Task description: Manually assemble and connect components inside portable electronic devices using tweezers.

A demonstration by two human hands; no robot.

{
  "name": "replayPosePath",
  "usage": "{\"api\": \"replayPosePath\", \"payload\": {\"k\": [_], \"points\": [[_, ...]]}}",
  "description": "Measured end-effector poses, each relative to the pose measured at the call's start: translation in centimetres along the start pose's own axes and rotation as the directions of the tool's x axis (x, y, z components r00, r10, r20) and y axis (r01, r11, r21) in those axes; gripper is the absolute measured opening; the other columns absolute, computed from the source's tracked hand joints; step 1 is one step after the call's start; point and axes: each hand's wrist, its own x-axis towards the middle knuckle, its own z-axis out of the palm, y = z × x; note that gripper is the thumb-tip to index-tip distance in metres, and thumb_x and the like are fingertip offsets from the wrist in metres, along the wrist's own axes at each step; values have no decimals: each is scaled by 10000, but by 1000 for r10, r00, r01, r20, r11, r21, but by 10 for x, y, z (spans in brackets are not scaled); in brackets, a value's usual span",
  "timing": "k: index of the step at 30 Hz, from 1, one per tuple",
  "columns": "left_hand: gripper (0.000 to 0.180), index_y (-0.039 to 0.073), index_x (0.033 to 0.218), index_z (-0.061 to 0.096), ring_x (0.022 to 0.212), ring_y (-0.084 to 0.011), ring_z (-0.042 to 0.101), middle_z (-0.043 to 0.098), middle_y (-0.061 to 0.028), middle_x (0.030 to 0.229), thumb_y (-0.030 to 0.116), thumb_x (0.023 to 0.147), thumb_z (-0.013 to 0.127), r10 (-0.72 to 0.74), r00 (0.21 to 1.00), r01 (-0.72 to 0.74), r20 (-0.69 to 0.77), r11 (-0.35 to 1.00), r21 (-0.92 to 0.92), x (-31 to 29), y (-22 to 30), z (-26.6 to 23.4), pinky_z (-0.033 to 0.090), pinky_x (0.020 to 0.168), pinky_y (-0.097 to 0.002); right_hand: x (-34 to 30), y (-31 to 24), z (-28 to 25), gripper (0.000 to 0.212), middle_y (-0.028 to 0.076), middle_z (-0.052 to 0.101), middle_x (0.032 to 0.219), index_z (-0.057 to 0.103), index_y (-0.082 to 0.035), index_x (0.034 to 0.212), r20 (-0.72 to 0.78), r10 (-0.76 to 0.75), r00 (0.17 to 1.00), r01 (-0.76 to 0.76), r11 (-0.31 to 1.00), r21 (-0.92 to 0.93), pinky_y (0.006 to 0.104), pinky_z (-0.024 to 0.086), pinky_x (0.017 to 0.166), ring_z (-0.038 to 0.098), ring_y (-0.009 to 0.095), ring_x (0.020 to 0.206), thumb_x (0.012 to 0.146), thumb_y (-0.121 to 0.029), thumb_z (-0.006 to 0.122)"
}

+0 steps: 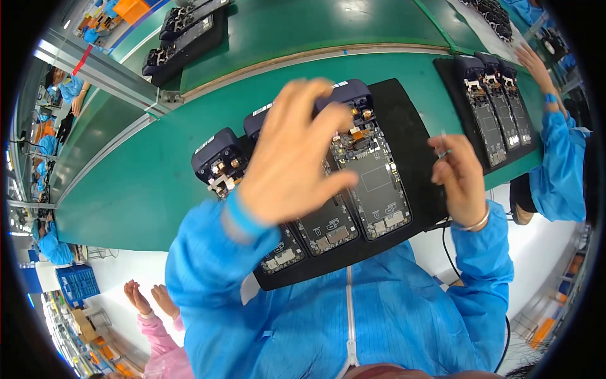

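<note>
My left hand, blurred by motion, hovers with fingers spread over a row of opened handheld electronic devices and holds nothing visible. Each device has a dark housing end and an exposed circuit board. The right-hand device shows most fully; the middle device and left device are partly hidden by my hand and arm. All three lie on a black mat. To the right of the mat's edge, my right hand is raised with thumb and fingers pinched around a small thin thing, too small to name.
The green bench carries another black mat with several similar devices at right, near a co-worker's hand. More devices lie at far left beyond a metal frame post. A person in pink is at lower left.
</note>
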Motion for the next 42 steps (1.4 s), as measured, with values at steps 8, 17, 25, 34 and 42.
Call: {"api": "replayPosePath", "payload": {"k": [8, 17, 25, 34, 42], "points": [[636, 146, 1073, 556, 1172, -390, 474, 453, -198, 1322, 291, 552, 892, -69, 993, 59, 94, 993, 105, 22, -9, 58, 369, 916, -475, -28, -19, 15, 365, 204, 651, 999, 579, 10, 1178, 111, 71, 991, -49, 981, -185, 359, 538, 719, 665, 360, 853, 827, 110, 559], [240, 154, 963, 670, 1140, -304, 502, 498, -122, 1349, 44, 757, 723, -14, 997, 23, 79, 993, -113, 17, -20, 54, 378, 927, -376, -3, -19, 42, 456, 98, 573, 783, 600, 4, 1149, 235, -134, 963, 237, 836, -494, 315, 511, 536, 611, 231, 628, 694, -1, 612], [214, 131, 911, 724, 1196, -326, 540, 544, -121, 1311, 74, 711, 772, 20, 1000, -15, 21, 979, -201, 16, -26, 57, 461, 962, -378, 7, -15, 60, 367, 66, 603, 795, 673, 8, 1041, 281, -257, 925, 381, 600, -703, 236, 431, 437, 552, 125, 577, 688, -90, 653], [198, 120, 912, 732, 1162, -306, 567, 542, -136, 1315, 77, 723, 773, 36, 999, -29, 25, 975, -222, 15, -29, 59, 460, 956, -363, 11, -25, 60, 388, 133, 651, 813, 718, 27, 1037, 296, -179, 938, 343, 597, -725, 275, 524, 514, 636, 189, 631, 650, 26, 688], [199, 113, 917, 731, 1138, -299, 573, 542, -140, 1307, 76, 726, 772, 54, 998, -50, 14, 972, -231, 14, -33, 60, 461, 948, -358, 10, -28, 63, 452, 135, 651, 815, 714, 24, 1066, 318, -175, 932, 359, 570, -739, 272, 520, 510, 628, 187, 631, 615, 32, 687]]}}
